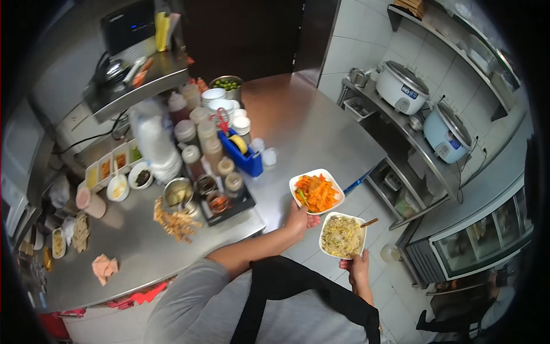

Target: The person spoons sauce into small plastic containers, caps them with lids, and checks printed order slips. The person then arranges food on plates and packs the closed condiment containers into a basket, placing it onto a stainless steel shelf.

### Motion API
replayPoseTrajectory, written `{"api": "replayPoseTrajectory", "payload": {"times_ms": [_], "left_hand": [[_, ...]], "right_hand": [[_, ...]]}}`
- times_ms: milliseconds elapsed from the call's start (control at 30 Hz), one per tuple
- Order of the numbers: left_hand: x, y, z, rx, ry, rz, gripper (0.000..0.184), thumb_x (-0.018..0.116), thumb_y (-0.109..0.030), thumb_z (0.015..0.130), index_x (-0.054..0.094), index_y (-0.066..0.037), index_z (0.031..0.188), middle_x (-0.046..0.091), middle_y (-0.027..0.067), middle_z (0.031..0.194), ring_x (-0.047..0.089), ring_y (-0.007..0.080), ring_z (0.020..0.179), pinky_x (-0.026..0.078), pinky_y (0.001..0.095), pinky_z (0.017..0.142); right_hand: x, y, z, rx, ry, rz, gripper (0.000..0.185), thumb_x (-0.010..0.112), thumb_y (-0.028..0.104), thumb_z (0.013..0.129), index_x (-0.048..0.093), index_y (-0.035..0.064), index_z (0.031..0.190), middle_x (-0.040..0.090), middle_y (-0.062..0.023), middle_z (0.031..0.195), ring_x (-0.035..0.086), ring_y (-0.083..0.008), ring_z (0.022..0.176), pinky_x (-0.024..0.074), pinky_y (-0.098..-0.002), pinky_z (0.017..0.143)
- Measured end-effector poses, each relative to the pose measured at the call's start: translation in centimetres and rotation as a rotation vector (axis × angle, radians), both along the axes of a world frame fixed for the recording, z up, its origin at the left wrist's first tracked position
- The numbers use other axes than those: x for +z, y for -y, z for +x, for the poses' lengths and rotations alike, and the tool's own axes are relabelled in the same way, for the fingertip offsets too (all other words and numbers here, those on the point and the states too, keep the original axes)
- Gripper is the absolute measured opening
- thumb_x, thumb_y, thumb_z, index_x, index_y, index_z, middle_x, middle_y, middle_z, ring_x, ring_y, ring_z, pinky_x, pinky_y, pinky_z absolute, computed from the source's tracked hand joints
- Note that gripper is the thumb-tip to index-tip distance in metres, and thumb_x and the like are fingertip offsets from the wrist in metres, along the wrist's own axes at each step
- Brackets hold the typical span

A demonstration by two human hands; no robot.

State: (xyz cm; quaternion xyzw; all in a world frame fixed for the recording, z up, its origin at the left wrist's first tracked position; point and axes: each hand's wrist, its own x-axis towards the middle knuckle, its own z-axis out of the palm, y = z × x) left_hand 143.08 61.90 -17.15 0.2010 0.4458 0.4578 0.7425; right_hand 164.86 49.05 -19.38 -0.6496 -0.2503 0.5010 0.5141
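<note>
The left hand (300, 221) is partly closed on the side of a white bowl of orange food (293, 184), thumb near its rim and fingers curled below; the right hand (358, 269) grips the lower edge of a white rice bowl (322, 243), its fingers mostly hidden beneath; the two bowls are held close together, the orange one farther from the body, and a brown stick (369, 222) juts from the rice bowl's right side; just beyond them lies a steel counter (303, 132), where a blue tape dispenser (243, 157) stands with red-handled scissors (220, 119) behind it; to its left cluster squeeze bottles (207, 135), with small jars on a black tray (232, 206) nearer the body; a metal pot of green, round produce (226, 85) sits farther back; across the floor on the right, a white rice cooker (403, 89) and a pale blue rice cooker (447, 133) share a metal shelf, a glass-fronted cabinet (481, 223) nearer.
</note>
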Motion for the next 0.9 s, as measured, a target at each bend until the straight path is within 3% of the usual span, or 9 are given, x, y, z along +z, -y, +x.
{"api": "replayPoseTrajectory", "payload": {"times_ms": [67, 167, 433, 533, 733, 900], "left_hand": [[-1.8, -5.6, 2.3, 0.085, -0.003, -0.023, 0.050, 0.031, -0.013, 0.095, 0.008, -0.023, 0.138, 0.060, 0.0174, 0.082, 0.062, 0.0209, 0.060, 0.052, 0.0280, 0.049], [-2.9, -14.1, 4.1, 0.284, -0.029, -0.060, 0.047, 0.035, -0.005, 0.092, 0.017, -0.023, 0.131, 0.058, 0.0157, 0.083, 0.058, 0.0200, 0.051, 0.048, 0.0267, 0.041], [-4.9, -31.3, 1.9, 0.780, 0.011, -0.176, 0.067, 0.040, -0.003, 0.091, 0.003, -0.029, 0.139, 0.056, 0.0159, 0.101, 0.061, 0.0210, 0.063, 0.050, 0.0257, 0.049], [-6.8, -35.5, -0.1, 0.796, -0.010, -0.170, 0.065, 0.040, -0.006, 0.090, 0.004, -0.033, 0.137, 0.053, 0.0173, 0.110, 0.064, 0.0248, 0.072, 0.051, 0.0277, 0.054], [-7.5, -45.8, -2.1, 0.901, 0.011, -0.119, 0.069, 0.042, -0.017, 0.096, -0.010, -0.036, 0.138, 0.049, 0.0150, 0.122, 0.063, 0.0250, 0.084, 0.051, 0.0342, 0.068], [-7.2, -52.2, -4.4, 0.860, 0.053, -0.094, 0.069, 0.041, -0.023, 0.096, -0.013, -0.033, 0.138, 0.039, 0.0133, 0.135, 0.055, 0.0268, 0.103, 0.047, 0.0402, 0.078]], "right_hand": [[-0.6, -3.4, 1.4, 0.002, -0.039, -0.012, 0.032, 0.037, 0.004, 0.085, 0.030, 0.0013, 0.116, 0.058, -0.0183, 0.073, 0.059, -0.0230, 0.048, 0.0530, -0.0326, 0.043], [-0.6, -9.5, 2.4, 0.015, -0.057, -0.020, 0.031, 0.038, 0.004, 0.086, 0.030, 0.0007, 0.116, 0.058, -0.0183, 0.073, 0.059, -0.0228, 0.049, 0.0529, -0.0330, 0.043], [-3.2, -30.0, 2.4, 0.147, -0.059, 0.056, 0.029, 0.037, 0.005, 0.087, 0.030, 0.0009, 0.115, 0.058, -0.0170, 0.075, 0.059, -0.0218, 0.052, 0.0534, -0.0326, 0.045], [-3.2, -39.0, 1.3, 0.267, -0.085, 0.104, 0.026, 0.036, 0.006, 0.088, 0.031, 0.0022, 0.113, 0.058, -0.0157, 0.077, 0.058, -0.0207, 0.054, 0.0525, -0.0324, 0.047], [-4.2, -57.4, -3.2, 0.399, -0.202, 0.168, 0.033, 0.037, 0.006, 0.091, 0.027, 0.0060, 0.123, 0.056, -0.0119, 0.072, 0.055, -0.0167, 0.050, 0.0499, -0.0285, 0.044], [-4.9, -69.4, -6.4, 0.544, -0.236, 0.208, 0.031, 0.036, 0.008, 0.093, 0.027, 0.0086, 0.123, 0.056, -0.0110, 0.074, 0.054, -0.0164, 0.050, 0.0497, -0.0278, 0.044]]}}
